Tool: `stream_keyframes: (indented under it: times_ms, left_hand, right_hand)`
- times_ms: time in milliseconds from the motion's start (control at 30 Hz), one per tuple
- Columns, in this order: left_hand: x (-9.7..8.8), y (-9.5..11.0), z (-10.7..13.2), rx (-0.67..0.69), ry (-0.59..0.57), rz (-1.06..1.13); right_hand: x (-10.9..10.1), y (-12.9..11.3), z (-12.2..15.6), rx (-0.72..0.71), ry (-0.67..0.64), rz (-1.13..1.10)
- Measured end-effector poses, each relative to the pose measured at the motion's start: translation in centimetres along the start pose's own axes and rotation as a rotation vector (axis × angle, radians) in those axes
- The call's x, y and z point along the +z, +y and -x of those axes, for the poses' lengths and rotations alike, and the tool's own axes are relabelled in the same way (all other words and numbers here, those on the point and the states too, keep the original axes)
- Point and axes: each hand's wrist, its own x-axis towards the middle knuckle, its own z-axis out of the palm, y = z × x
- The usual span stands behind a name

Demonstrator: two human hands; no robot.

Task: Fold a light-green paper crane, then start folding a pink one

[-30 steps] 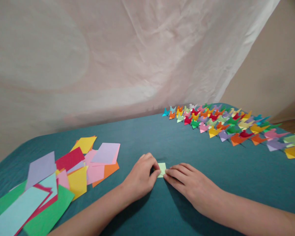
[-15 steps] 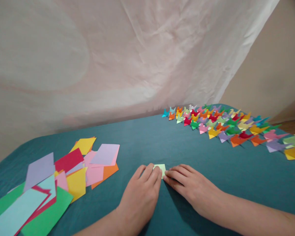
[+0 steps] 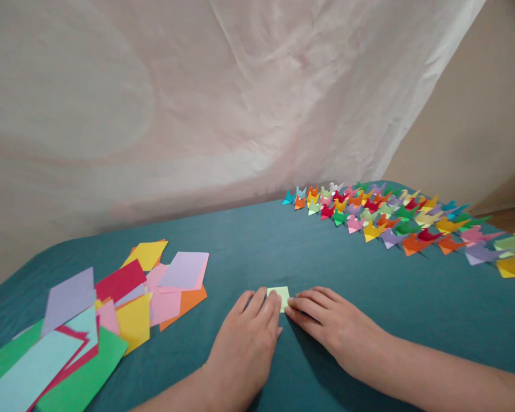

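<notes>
A small folded piece of pale green paper [image 3: 280, 295] lies on the teal cloth in front of me. My left hand [image 3: 245, 343] rests flat over its near left part, fingers stretched out and pressing down. From the right, my right hand [image 3: 330, 326] also lies on the cloth, its fingertips pressing the paper's right edge. Most of the paper is hidden under the fingers.
A loose pile of coloured paper sheets [image 3: 90, 320] covers the left side of the teal table [image 3: 412, 303]. Rows of several small folded paper figures [image 3: 395, 220] stand at the back right. A pale cloth backdrop [image 3: 197, 103] hangs behind the table.
My left hand went from a pinch at the paper's left edge to lying flat with fingers stretched over it. The right hand has barely moved.
</notes>
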Motion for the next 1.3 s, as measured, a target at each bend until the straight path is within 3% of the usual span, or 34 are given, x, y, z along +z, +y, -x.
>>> stream_keyframes:
  times_ms: [667,1067,1300]
  left_hand:
    - [-0.9,-1.3,0.3,0.053,-0.142,0.067]
    - [-1.1,-1.6,0.3,0.059,-0.144,0.105]
    - [-2.2,-1.8,0.0,0.042,-0.254,0.173]
  right_hand:
    - [-0.1,0.0,0.0,0.000,0.011,-0.045]
    - [-0.1,0.1,0.1,0.033,-0.016,-0.106]
    - [0.0,0.0,0.2,0.035,-0.030,-0.112]
